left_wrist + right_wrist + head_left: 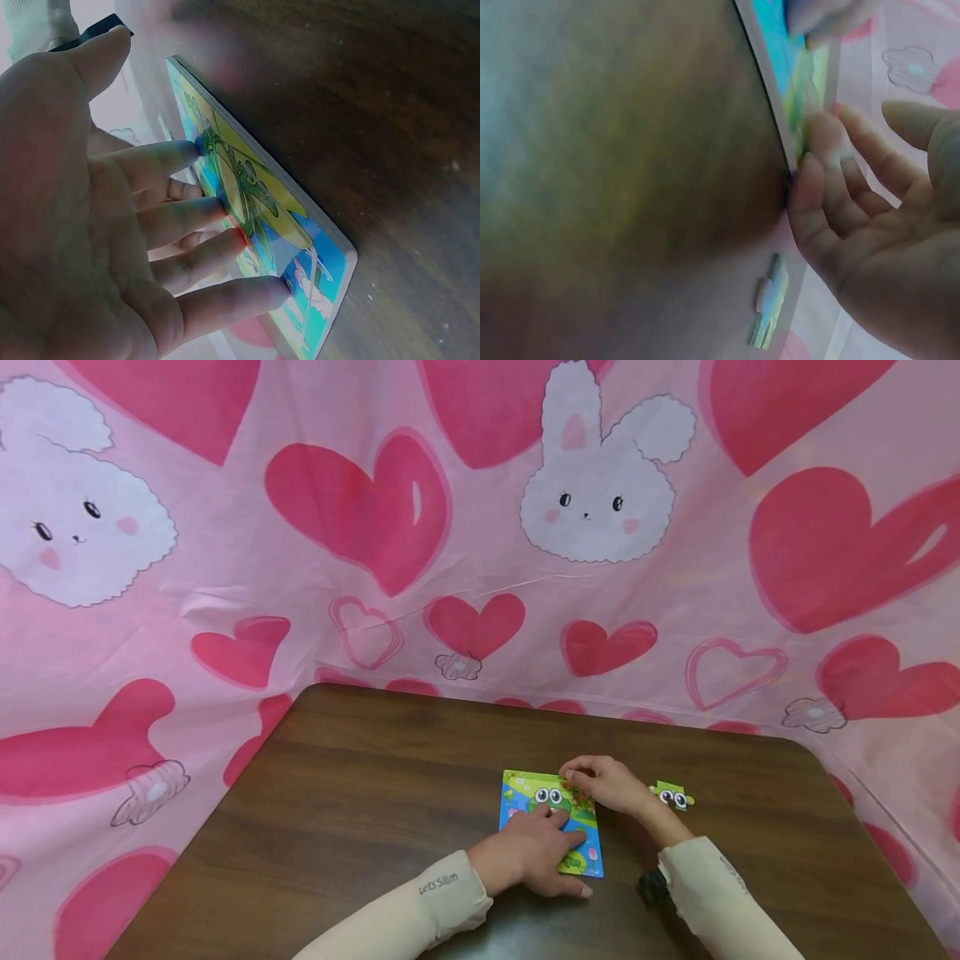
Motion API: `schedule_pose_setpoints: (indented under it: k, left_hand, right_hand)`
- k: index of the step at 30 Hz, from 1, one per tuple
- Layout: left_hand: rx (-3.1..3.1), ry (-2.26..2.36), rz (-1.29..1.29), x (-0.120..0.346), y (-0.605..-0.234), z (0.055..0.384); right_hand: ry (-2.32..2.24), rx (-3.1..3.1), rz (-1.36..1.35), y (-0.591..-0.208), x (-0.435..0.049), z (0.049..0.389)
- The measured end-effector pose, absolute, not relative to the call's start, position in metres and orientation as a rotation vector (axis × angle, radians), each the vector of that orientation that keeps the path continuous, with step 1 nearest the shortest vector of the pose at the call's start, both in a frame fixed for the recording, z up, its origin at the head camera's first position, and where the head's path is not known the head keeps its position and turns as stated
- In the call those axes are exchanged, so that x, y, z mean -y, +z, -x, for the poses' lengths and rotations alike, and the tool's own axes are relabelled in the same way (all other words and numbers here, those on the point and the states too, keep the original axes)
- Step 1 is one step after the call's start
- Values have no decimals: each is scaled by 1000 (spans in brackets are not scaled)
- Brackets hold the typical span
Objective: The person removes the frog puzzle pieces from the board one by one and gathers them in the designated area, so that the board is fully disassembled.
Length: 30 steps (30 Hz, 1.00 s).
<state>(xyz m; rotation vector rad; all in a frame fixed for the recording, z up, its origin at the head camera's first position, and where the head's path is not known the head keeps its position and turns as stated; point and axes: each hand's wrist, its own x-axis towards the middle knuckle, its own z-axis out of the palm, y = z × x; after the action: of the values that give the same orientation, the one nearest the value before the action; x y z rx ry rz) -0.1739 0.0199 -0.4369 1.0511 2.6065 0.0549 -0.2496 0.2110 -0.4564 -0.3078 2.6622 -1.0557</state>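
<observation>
A flat puzzle board [588, 865] with a cartoon frog on green and blue lies on the brown table. My left hand [542, 850] rests over its lower middle, fingers spread and fairly straight. In the left wrist view, the fingertips of that hand [150, 247] touch the printed face of the board [251, 180]. At the board's upper right corner, my right hand [609, 783] touches the edge with bent fingers. The right wrist view shows those fingers [806, 195] against the corner, the thumb apart from them. A loose frog-eyed puzzle piece [672, 796] lies right of my right hand.
The brown tabletop [360, 793] extends around the board. A pink cloth with hearts and rabbits [480, 568] hangs behind the table's far edge and along its sides. A dark band [654, 887] sits at my right wrist.
</observation>
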Motion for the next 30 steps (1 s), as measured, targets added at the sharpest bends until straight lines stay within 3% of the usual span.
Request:
schedule_pose_setpoints:
  k: [14, 30]
  left_hand:
    - [-2613, 44, -1039, -21, -440, 176]
    - [-2613, 47, -1029, -25, -438, 175]
  right_hand:
    - [-816, -2868, 417, -455, -208, 251]
    - [-906, -2770, 430, -456, -209, 254]
